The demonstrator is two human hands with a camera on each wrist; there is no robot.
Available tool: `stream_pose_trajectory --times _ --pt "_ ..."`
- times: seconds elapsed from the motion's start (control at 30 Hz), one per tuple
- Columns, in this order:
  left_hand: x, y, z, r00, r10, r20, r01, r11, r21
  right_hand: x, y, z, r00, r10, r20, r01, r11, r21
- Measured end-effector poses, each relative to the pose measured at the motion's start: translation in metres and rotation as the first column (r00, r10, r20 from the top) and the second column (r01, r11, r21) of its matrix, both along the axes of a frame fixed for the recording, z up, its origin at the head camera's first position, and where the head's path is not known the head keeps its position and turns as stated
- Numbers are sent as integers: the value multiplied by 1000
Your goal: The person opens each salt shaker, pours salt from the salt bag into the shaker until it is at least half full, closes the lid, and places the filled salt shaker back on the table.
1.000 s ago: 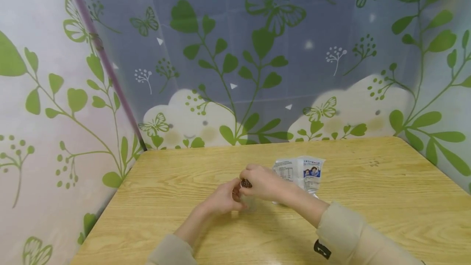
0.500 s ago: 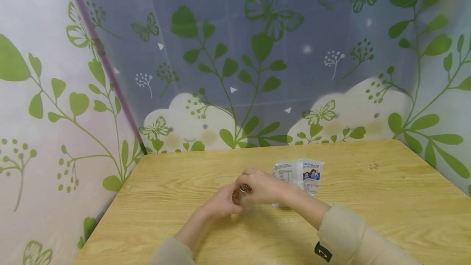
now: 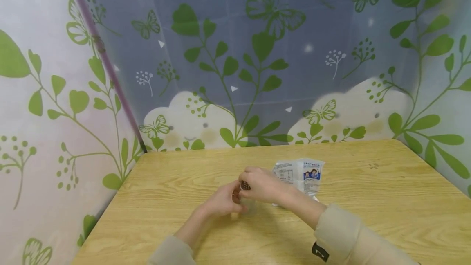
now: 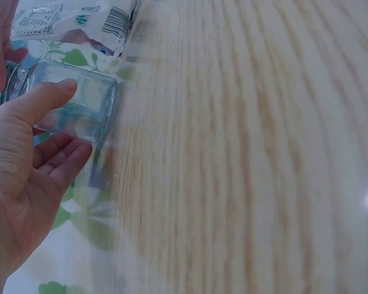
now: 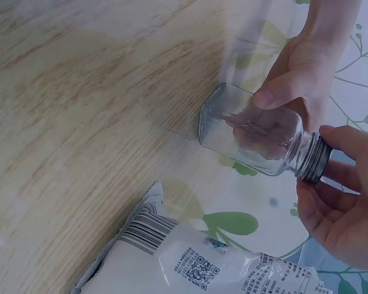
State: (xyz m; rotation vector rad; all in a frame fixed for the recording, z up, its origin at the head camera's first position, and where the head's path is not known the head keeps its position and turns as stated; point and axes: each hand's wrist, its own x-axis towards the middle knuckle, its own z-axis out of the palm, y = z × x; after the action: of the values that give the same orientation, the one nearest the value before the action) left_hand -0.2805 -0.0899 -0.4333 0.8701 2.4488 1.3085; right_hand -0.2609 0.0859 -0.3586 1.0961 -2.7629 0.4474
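Note:
A small clear glass jar (image 5: pixel 224 122) with squared sides stands upright on the table, or close over it. My left hand (image 3: pixel 220 200) grips its body from the left, the thumb on one side and fingers behind the glass. Through the glass, in the right wrist view, no contents show, only those fingers. A dark, metallic screw lid (image 5: pixel 318 160) sits at the jar's threaded neck. My right hand (image 3: pixel 262 184) pinches this lid between thumb and fingers. From the head view, the lid's top looks dotted with small holes, and the hands hide most of the jar.
Just behind the right hand stands a white printed packet (image 3: pixel 312 175) with a blue picture; its barcode (image 5: pixel 148 229) shows in the right wrist view. The wood-grain table (image 3: pixel 368 224) meets a leaf-patterned curtain (image 3: pixel 206 109) at the back.
The right hand dipped and turned slightly at the lid, then came back close to its earlier pose. The left hand keeps its grip on the jar, and the packet stays put.

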Motion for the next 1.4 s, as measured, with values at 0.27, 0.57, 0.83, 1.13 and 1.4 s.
stream_pose_trajectory --times 0.27,0.57,0.83,1.13,1.4 --pt "-2 1 0 999 -4 -49 4 1000 1 0 3 2 996 81 42 -80 996 -27" --pt "-2 1 2 999 6 -40 -6 1000 0 -1 3 3 985 173 -10 -173 985 -13" --pt "-1 0 2 1000 0 16 0 1000 12 1 2 3 999 30 39 -29 999 -28" --pt "5 2 7 1000 -24 15 23 998 54 3 -1 6 999 25 -43 -24 999 22" --pt "-3 -1 -3 999 -36 7 36 998 54 5 -3 5 992 71 -107 -64 996 61"
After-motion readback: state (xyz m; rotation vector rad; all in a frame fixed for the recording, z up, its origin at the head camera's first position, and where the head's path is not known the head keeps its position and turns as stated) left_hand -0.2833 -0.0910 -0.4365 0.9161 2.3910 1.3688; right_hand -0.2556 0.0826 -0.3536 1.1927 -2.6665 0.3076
